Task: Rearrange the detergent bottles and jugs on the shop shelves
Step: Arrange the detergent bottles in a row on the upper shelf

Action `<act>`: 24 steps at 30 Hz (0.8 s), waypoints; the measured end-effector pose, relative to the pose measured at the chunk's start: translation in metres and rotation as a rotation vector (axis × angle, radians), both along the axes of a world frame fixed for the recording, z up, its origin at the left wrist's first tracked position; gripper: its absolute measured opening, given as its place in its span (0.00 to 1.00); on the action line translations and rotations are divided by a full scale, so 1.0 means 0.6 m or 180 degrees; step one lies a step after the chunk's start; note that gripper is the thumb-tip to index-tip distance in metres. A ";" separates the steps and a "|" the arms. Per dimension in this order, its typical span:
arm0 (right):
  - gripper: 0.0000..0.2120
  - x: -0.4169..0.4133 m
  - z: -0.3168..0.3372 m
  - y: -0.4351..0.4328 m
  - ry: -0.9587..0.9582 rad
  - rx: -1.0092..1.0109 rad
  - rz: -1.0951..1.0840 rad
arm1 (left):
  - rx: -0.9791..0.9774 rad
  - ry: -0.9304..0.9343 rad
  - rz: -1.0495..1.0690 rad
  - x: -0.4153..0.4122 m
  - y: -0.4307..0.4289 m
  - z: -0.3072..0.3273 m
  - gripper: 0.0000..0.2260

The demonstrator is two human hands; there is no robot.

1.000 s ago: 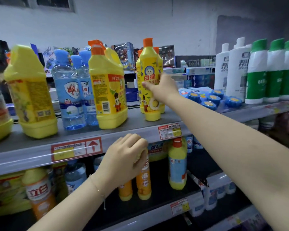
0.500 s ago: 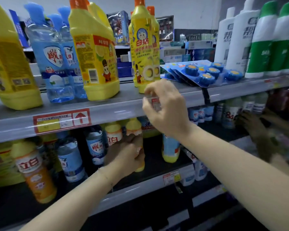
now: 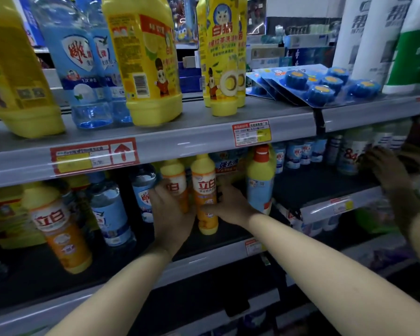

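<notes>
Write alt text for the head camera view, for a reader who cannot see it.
On a shop's lower shelf, the person's left hand grips the rear orange bottle and the right hand grips the front orange bottle. Yellow jugs and blue bottles stand on the shelf above; another person's blurred hand reaches in at far right.

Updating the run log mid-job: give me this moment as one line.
place: lower shelf | left hand: grips left orange bottle | right hand: grips right orange bottle | bottles: upright, side by side
</notes>
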State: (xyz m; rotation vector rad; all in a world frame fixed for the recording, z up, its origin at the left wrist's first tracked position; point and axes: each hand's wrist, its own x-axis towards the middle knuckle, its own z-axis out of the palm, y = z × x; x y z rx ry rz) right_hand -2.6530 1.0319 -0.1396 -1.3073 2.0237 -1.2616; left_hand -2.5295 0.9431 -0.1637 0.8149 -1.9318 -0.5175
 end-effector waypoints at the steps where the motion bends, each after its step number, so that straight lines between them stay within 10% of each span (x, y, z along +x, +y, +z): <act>1: 0.31 0.002 0.000 -0.007 -0.0169 -0.0111 0.0001 | 0.0161 0.0083 -0.0098 -0.003 -0.016 -0.005 0.29; 10: 0.37 0.007 0.006 -0.016 -0.0197 -0.0114 0.0284 | 0.1411 0.0571 -0.0570 -0.014 -0.050 -0.015 0.17; 24: 0.32 0.063 0.052 0.075 0.0673 -0.0771 0.0812 | 0.0956 0.0773 -0.1109 0.140 0.017 0.037 0.29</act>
